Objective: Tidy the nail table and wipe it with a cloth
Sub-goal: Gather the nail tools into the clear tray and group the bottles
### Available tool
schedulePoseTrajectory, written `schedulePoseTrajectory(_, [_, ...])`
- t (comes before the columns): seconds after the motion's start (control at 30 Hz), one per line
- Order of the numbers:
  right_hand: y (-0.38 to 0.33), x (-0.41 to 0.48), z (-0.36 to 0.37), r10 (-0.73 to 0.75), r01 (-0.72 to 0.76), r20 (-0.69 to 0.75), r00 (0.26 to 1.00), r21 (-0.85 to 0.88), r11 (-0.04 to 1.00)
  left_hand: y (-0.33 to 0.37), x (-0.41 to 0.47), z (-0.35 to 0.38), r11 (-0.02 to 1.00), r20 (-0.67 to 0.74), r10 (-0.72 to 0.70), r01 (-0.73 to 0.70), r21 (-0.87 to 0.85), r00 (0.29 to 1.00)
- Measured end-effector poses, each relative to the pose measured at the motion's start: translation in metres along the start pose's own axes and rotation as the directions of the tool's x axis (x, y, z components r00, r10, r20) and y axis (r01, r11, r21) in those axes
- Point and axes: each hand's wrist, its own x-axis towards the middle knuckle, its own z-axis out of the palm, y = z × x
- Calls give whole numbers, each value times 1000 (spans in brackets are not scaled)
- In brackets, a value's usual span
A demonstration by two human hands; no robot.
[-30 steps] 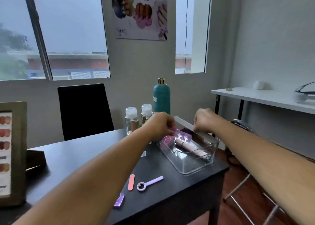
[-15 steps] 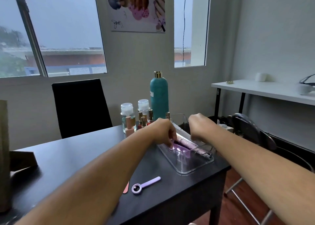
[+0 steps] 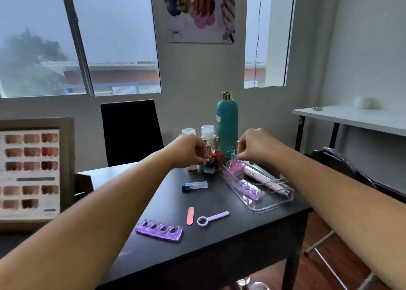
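On the black nail table (image 3: 230,239), my left hand (image 3: 189,150) pinches the cap of a blue nail polish bottle (image 3: 208,169) in the cluster of polish bottles at the back. My right hand (image 3: 257,146) pinches a small teal polish bottle (image 3: 234,155) just behind the clear tray (image 3: 272,207). The tray holds purple and pink toe separators (image 3: 248,188) and a pink pen-shaped tool (image 3: 263,181). No cloth is in view.
Loose on the table lie a purple toe separator (image 3: 158,229), a pink nail file (image 3: 190,215), a lilac ring-ended tool (image 3: 212,218) and a blue-capped clear tube (image 3: 194,185). A tall teal bottle (image 3: 227,125), a colour chart (image 3: 30,171), a black chair (image 3: 131,131) and a white side table (image 3: 351,118) surround them.
Both hands have left the tray and moved back to the polish bottles. The toe separators now lie in the tray. The view has tilted down.
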Motion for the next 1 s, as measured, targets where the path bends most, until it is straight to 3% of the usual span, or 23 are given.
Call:
schedulePoseTrajectory(0.13, [-40, -16, 13, -118, 106, 124, 985, 97, 990, -23, -45, -9, 994, 35, -109, 110, -10, 993])
schedulePoseTrajectory(0.27, [-62, -23, 43, -196, 188, 246, 949, 53, 981, -40, -88, -9, 983, 175, -177, 184, -23, 968])
schedulePoseTrajectory(0.47, [-69, -15, 82, -182, 195, 238, 954, -35, 980, -57, -132, -6, 963, 441, -219, 266, -46, 870])
schedulePoseTrajectory(0.73, [-74, -7, 103, -105, 133, 249, 963, -100, 986, -65, -137, 0, 980, 410, -186, 197, 17, 893])
schedulePoseTrajectory(0.83, [-78, -7, 99, -92, 131, 306, 948, -108, 986, -67, -134, -4, 977, 400, -146, 194, -83, 905])
schedulePoseTrajectory(1.0, [-71, 0, 52, -104, 110, 186, 977, -20, 994, -60, -111, -20, 935, 114, -117, 148, -322, 987])
